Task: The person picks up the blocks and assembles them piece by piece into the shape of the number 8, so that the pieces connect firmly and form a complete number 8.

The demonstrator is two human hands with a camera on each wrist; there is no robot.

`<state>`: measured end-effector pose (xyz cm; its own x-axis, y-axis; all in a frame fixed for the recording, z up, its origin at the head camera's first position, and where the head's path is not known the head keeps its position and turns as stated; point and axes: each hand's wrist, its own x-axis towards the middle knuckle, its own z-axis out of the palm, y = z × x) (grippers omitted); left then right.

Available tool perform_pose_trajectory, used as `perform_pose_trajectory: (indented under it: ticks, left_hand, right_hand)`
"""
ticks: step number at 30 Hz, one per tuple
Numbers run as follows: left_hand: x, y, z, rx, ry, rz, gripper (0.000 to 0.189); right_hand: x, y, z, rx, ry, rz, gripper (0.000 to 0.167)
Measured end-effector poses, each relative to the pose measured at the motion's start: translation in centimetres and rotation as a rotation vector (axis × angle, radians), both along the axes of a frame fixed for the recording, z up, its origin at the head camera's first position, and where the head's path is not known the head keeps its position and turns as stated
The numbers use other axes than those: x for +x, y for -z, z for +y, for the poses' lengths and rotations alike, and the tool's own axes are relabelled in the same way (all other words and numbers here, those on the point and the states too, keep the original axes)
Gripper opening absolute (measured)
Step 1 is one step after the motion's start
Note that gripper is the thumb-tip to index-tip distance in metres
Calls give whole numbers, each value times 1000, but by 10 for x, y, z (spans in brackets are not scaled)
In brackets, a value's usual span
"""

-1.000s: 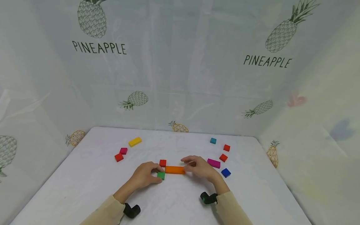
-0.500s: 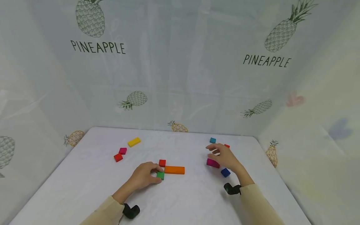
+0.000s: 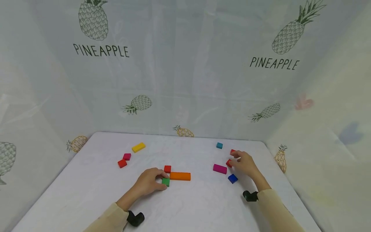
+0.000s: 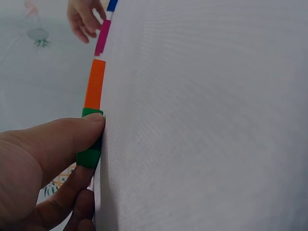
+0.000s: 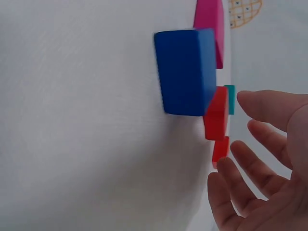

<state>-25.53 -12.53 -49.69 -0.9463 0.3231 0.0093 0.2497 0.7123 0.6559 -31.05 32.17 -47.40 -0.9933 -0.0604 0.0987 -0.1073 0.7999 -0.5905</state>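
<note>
In the head view, my left hand (image 3: pixel 149 182) pinches a green block (image 3: pixel 166 182) between thumb and fingers. An orange long block (image 3: pixel 180 176) lies end-on to it, with a small red block (image 3: pixel 167 169) just behind. My right hand (image 3: pixel 247 165) hovers at the right, its thumb by a red block (image 3: pixel 228 163) that it partly covers. Another red block (image 3: pixel 233 151) shows behind its fingers. The right wrist view has these fingers spread, with nothing between them, and a blue block (image 5: pixel 180 72) in front.
Near the right hand lie a magenta long block (image 3: pixel 220 169) and a teal block (image 3: pixel 219 145). On the left side of the white table (image 3: pixel 72 190) are a yellow block (image 3: pixel 138 147), a pink block (image 3: pixel 127 156) and a red block (image 3: pixel 122 163). A pineapple-printed curtain hangs behind.
My right hand has left the orange block's end, passed over the magenta block and reached the red blocks on the right. The left hand stays on the green block.
</note>
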Motion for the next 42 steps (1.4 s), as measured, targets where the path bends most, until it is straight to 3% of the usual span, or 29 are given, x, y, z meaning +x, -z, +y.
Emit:
perform_pose_trajectory:
  ticks: [7,17,31,42]
  left_hand:
    - [0,-3,2,3,-8,-2,29]
    - [0,-1,1,1,-18,-12,29]
    - [2,-2,-1,4,11,23,26]
    - [0,-1,0,0,7,0,29]
  right_hand:
    - [-4,9,5,-2,2,-37,44]
    - [-3,9,1,17,15,-93,43]
    - [0,5,-1,48,4,-63,35]
    - [-3,2,-7,16,7,-20,36]
